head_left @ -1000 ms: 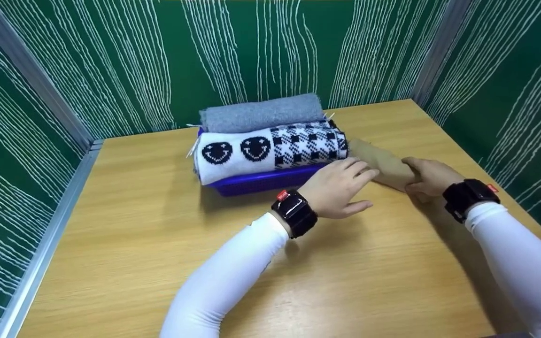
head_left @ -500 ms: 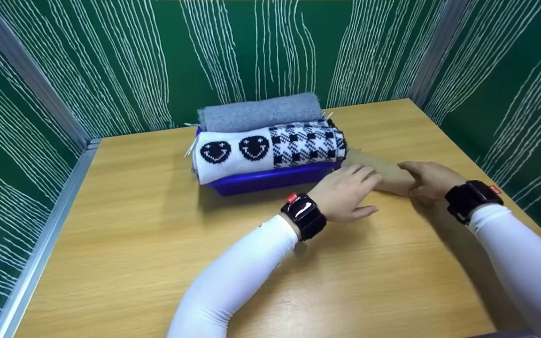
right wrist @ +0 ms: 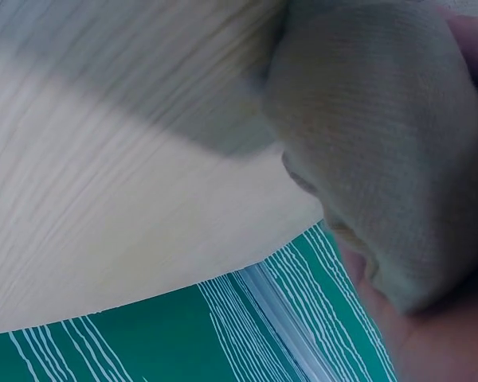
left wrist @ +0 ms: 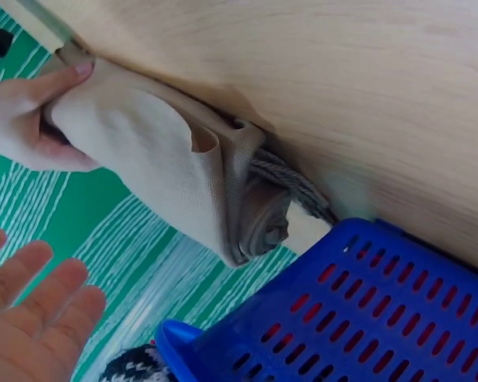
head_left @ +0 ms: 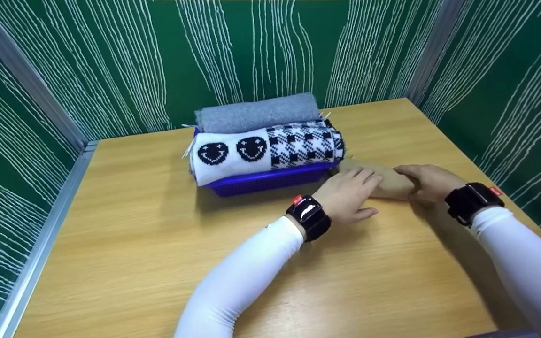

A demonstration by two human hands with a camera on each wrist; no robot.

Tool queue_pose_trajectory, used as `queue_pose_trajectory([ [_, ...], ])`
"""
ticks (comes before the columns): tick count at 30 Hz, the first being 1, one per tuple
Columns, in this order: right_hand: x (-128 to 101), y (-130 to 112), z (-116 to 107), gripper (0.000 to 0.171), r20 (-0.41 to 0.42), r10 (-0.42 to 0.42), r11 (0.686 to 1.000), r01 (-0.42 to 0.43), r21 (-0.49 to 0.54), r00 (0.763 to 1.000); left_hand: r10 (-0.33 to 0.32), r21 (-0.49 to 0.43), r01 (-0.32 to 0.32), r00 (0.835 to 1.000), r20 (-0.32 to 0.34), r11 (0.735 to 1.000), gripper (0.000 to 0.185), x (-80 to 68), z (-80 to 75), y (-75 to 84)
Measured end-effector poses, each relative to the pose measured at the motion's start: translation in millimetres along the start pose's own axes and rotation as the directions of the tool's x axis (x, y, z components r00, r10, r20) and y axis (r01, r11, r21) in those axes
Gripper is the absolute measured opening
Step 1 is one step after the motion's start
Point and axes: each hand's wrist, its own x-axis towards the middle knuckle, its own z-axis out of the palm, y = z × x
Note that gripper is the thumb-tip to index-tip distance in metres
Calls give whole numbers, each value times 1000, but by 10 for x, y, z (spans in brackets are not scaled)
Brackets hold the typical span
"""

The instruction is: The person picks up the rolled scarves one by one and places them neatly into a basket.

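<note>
The right hand (head_left: 428,180) is gripping one end of the rolled beige cloth (left wrist: 167,171) lying on the worktop (head_left: 158,263) beside the blue basket (head_left: 270,180); the left hand (head_left: 348,195) is hovering flat-fingered. Soft, light, apt to unroll, I'd say, so both ends want holding.

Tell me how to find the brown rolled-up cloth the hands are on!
Look at the wooden table and find the blue basket stuffed with rolled cloths. Just right of it, on the tabletop, lies the tan rolled cloth between both hands. It is the only plain tan roll, and the only one outside the basket.
</note>
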Motion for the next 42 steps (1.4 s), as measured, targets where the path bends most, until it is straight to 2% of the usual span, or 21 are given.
queue_pose_trajectory([
  [10, -37, -1, -1, 72, -37, -78, 997, 77, -22, 996, -63, 25, 61, 996, 63, 998, 78, 92, 50, 37],
  [17, -64, -1, 25, 75, -31, -58, 997, 56, -43, 998, -100, 70, 95, 993, 67, 993, 77, 108, 141, 36],
  [28, -89, -50, 73, 76, -67, -96, 994, 93, -49, 993, -188, 83, 181, 979, 82, 980, 77, 144, 282, 42],
  [34, -90, -65, 87, 76, -65, -125, 990, 120, -70, 990, -209, 101, 202, 975, 73, 974, 77, 141, 333, 54],
  [39, -89, -43, 103, 77, -70, -145, 987, 139, -76, 987, -247, 89, 239, 965, 90, 967, 79, 138, 343, 81],
  [42, -97, -41, 100, 78, -59, -122, 990, 118, -71, 991, -271, 81, 262, 954, 126, 962, 84, 155, 351, 84],
])
